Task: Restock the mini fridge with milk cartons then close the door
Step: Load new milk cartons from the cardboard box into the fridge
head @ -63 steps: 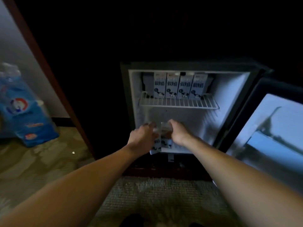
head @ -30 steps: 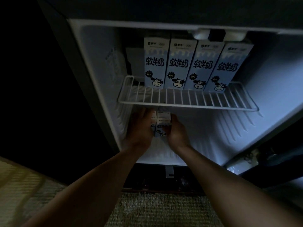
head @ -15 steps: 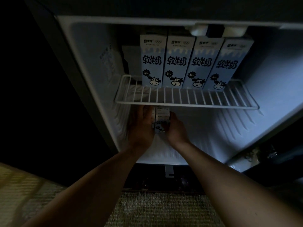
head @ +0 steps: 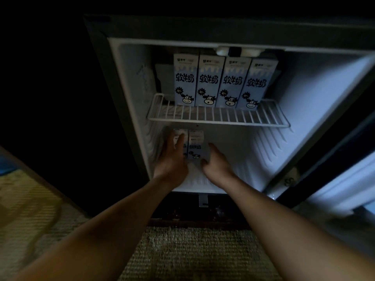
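Observation:
The mini fridge [head: 308, 94] stands open in dim light. Several blue-and-white milk cartons [head: 220, 82] with cow faces stand in a row on the white wire shelf [head: 219, 119]. Below it, two more cartons stand upright side by side at the left of the fridge floor. The left carton [head: 179, 132] is partly covered by my left hand [head: 172, 165], whose spread fingers lie flat on its front. The right carton [head: 195, 146] shows its front. My right hand [head: 217, 165] is beside its lower right corner, thumb raised, fingers loose, not clasping it.
The fridge door [head: 345, 189] hangs open at the right, close to my right forearm. Dark cabinet panelling surrounds the fridge. A woven carpet [head: 192, 252] lies below. The right part of the fridge floor holds nothing.
Both hands carried two cartons into the lower compartment and set them at the left. The hands have now loosened and drawn back slightly, and the view has pulled back from the fridge.

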